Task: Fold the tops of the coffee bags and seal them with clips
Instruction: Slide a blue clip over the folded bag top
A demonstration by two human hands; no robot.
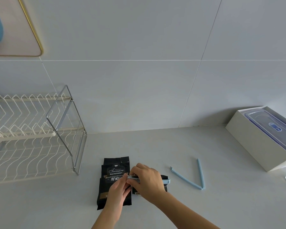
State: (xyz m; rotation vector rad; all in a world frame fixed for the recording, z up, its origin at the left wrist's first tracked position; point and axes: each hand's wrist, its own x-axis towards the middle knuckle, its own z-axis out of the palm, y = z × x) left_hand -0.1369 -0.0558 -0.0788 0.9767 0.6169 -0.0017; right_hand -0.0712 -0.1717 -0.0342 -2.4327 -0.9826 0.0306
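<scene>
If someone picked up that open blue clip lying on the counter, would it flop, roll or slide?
The open blue clip looks like thin rigid plastic, so probably light and stiff. Its V shape lying flat makes rolling unlikely. On the smooth counter it may slide easily, and the arms could swing at the hinge.

Both hands meet over a second black coffee bag (163,187) on the tabletop (155,146): right hand (147,180) and left hand (119,190) pinch a light blue clip (166,180) on its top. Another Treasure Blue Mountain coffee bag (116,169) lies just left; an open blue clip (188,177) lies right.

Black coffee bag (113,180); pale blue clip (188,178); white rack (23,138)
</scene>
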